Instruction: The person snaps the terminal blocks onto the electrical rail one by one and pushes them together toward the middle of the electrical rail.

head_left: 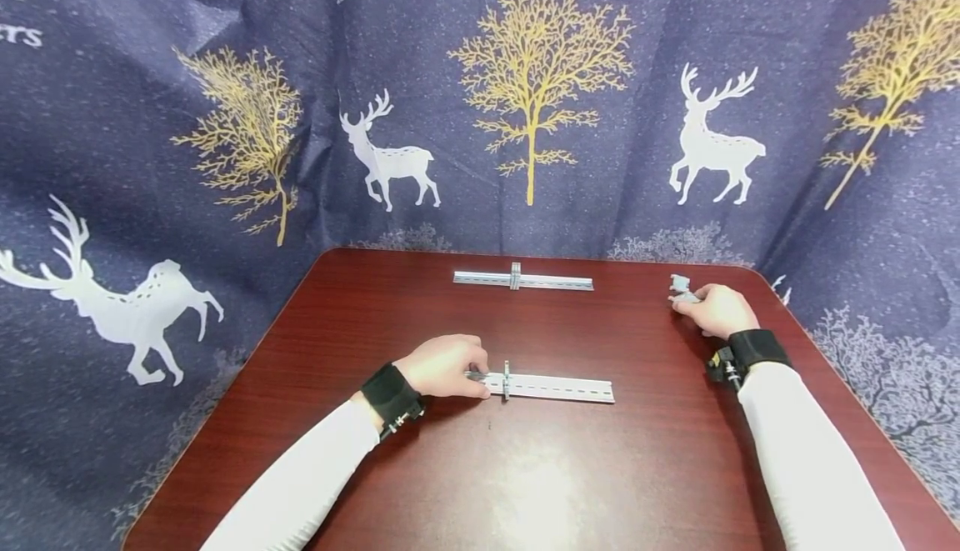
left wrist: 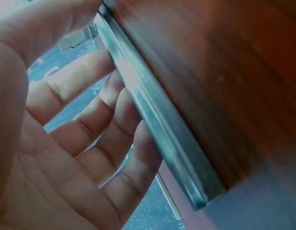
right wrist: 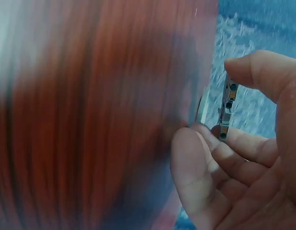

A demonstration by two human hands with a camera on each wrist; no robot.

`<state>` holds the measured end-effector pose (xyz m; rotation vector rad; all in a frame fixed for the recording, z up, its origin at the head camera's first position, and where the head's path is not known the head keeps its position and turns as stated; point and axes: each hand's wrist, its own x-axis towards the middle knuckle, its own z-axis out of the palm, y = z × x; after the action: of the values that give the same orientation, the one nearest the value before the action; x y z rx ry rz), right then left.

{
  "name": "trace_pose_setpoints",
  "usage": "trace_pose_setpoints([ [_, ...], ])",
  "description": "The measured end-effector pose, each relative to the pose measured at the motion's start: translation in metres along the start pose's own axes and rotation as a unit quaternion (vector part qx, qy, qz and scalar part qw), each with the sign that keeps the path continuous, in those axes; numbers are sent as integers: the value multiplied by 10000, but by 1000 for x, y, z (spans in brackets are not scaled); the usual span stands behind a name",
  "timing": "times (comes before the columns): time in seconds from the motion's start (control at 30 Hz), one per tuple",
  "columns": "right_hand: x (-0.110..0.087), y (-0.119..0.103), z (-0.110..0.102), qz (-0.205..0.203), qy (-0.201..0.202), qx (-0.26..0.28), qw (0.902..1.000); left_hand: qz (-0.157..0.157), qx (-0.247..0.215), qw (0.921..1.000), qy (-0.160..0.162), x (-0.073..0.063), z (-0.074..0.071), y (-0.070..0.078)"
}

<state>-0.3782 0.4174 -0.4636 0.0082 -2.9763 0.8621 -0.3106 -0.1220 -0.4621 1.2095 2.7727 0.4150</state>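
Head view: we see the left hand [head_left: 444,365] gripping the left end of a slotted DIN rail [head_left: 566,388] (a thin module [head_left: 506,381] sits across it) mid-tabletop [head_left: 360,309], while the right hand [head_left: 722,311] pinches a slim terminal block [right wrist: 227,111] near the far right corner.
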Motion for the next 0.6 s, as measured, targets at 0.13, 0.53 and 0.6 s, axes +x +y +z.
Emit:
trace_pose_setpoints([
  [0.13,0,-19,8,-184,21,-154,9997,-25,-10,10000,-10,1,0,1],
  [0.53,-5,-76,35,-768,96,-194,9968,-48,-55,10000,-30,0,1,1],
  [0.6,-7,-86,39,-879,106,-160,9959,-56,-58,10000,-29,0,1,0],
])
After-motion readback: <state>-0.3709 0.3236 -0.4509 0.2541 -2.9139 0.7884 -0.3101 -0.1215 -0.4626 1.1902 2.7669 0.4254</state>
